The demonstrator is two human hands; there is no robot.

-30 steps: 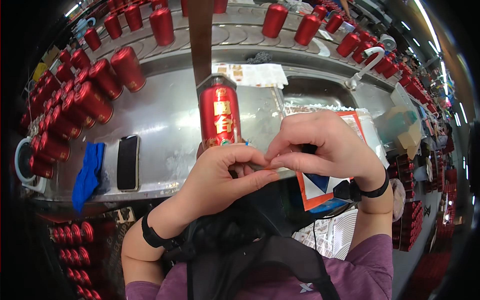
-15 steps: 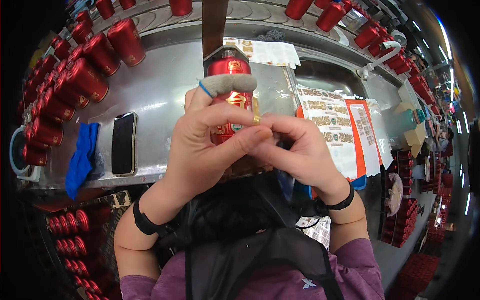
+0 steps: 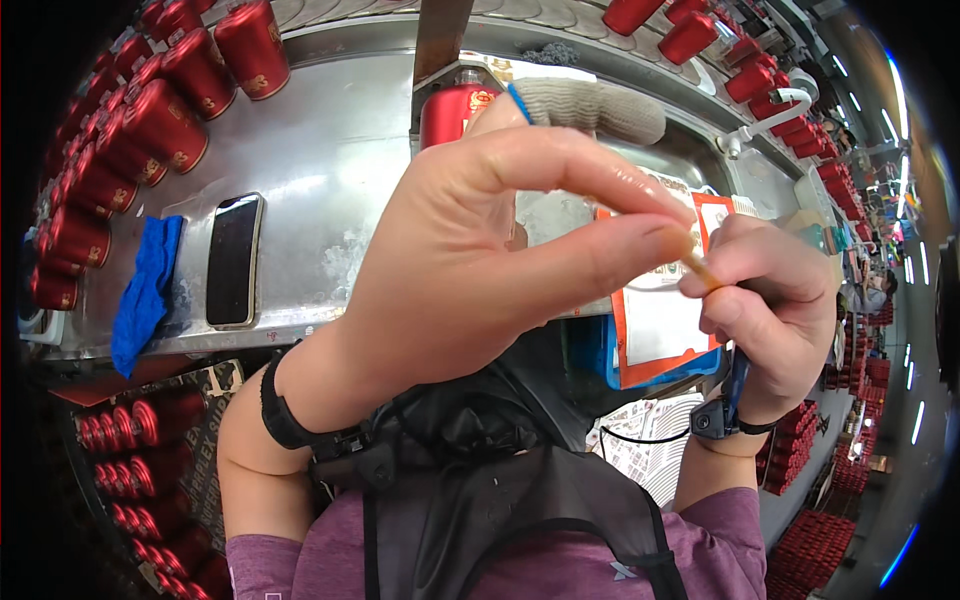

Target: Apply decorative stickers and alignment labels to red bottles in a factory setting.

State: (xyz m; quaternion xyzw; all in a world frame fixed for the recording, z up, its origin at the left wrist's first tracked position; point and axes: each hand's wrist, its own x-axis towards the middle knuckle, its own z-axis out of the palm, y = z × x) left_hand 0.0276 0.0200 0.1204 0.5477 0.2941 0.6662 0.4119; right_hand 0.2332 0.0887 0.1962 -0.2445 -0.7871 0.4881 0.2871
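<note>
Clock face laid flat over the view, twelve pointing away from me.

Item: gold-brown strip (image 3: 698,266), narrow, short in view, material not certain. Place: toward three o'clock, raised above the bench (image 3: 310,180), between my two hands.

Item: my left hand (image 3: 470,270), large in the middle. Thumb and index fingers together, clamped on the strip's upper end. One other finger wears a grey knit finger sleeve (image 3: 600,107) with a blue edge, pointing to one o'clock, clear of the pinch.

Item: my right hand (image 3: 765,285), at three o'clock. Thumb and index clamped on the strip's lower end; the rest curled.

Handling notes, my judgement: so thin a piece wants light tips at its very ends, even tension, no twist. One side should let go only once the other has a sure hold. Skin looks shiny on my left index, so slipping or sticking is a risk.

Surroundings: red bottle (image 3: 447,117) upright at twelve, partly behind my left hand; orange-bordered sheets (image 3: 665,335) near three, in a stack beneath the hands; smartphone (image 3: 234,262) and blue cloth (image 3: 147,292) at nine; grouped red bottles (image 3: 165,125) at ten; white faucet (image 3: 768,122) at two.
</note>
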